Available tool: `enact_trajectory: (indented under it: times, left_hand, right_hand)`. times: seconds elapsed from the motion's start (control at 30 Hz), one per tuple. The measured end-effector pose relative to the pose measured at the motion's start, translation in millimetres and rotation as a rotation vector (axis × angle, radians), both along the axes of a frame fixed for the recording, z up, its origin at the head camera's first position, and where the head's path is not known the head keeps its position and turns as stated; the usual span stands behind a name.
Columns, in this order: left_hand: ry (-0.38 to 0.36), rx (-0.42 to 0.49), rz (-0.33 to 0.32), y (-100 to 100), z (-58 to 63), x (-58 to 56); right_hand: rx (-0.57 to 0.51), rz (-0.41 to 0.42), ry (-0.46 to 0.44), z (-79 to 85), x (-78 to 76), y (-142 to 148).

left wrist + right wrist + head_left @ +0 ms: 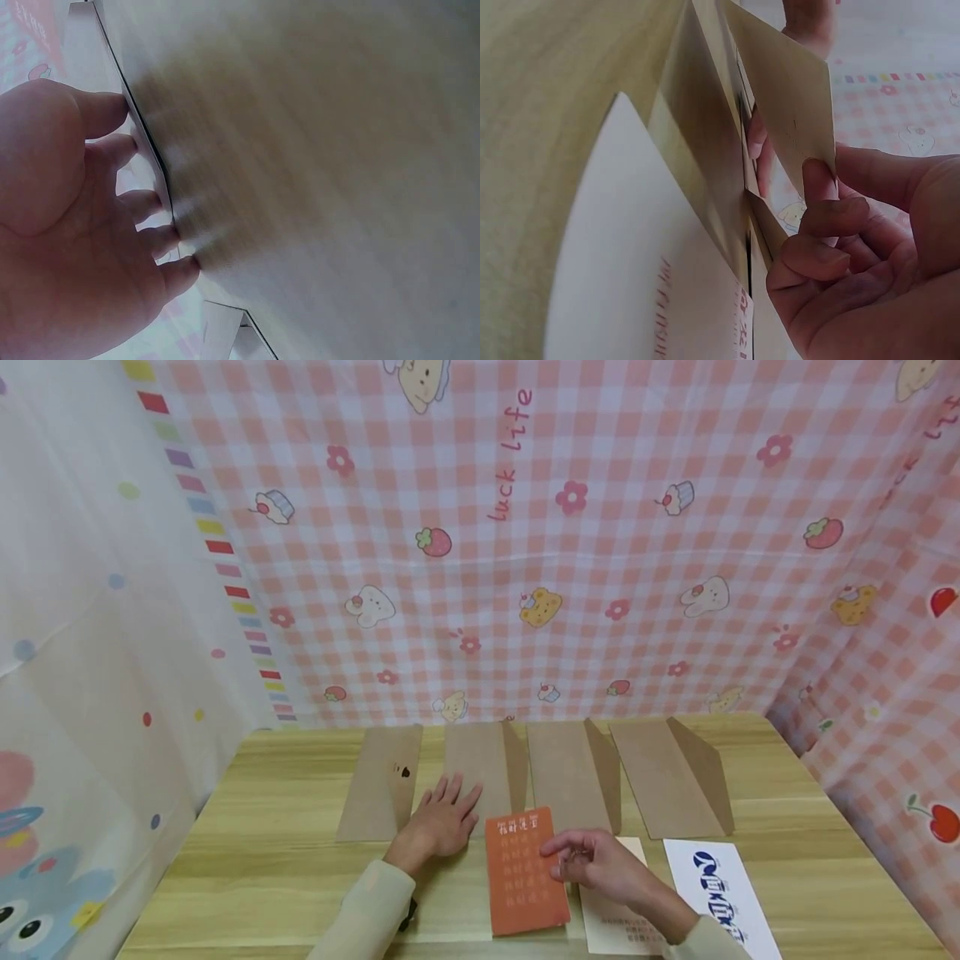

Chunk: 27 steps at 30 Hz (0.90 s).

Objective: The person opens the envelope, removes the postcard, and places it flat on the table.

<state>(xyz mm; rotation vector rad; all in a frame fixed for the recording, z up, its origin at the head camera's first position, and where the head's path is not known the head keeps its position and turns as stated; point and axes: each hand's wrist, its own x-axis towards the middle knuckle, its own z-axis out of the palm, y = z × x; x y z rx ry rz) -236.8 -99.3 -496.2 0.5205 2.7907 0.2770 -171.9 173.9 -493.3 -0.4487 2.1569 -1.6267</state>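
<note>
Head view: orange card (525, 881), white lettering, raised at centre front of wood-grain table (247, 860); right edge pinched between thumb and finger of right hand (600, 864). Left hand (442, 825): fingers spread, gripping nothing, touching second kraft envelope from left (476, 752), row of four. Cream card (618, 922), partly beneath right hand; blue-lettered white card (720, 893), rightmost.

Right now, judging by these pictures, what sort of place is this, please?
Probably a curtained-off tabletop workspace, though I cannot tell the building: a wood-grain table, a pink checked curtain behind it, and brown envelopes in a row, with an orange card in the right hand.
</note>
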Motion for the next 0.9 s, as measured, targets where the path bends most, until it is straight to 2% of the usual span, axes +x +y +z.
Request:
enact_trajectory:
  times: [0.4, 0.9]
  left_hand:
    - [-0.004, 0.011, -0.004, -0.5, 0.5, 0.2]
    - [-0.002, 0.011, -0.005, -0.6, -0.9, 1.2]
  right_hand:
    - [-0.05, 0.038, -0.015, -9.5, 8.4, -0.1]
    - [0.005, 0.019, -0.044, -12.2, 17.9, -6.4]
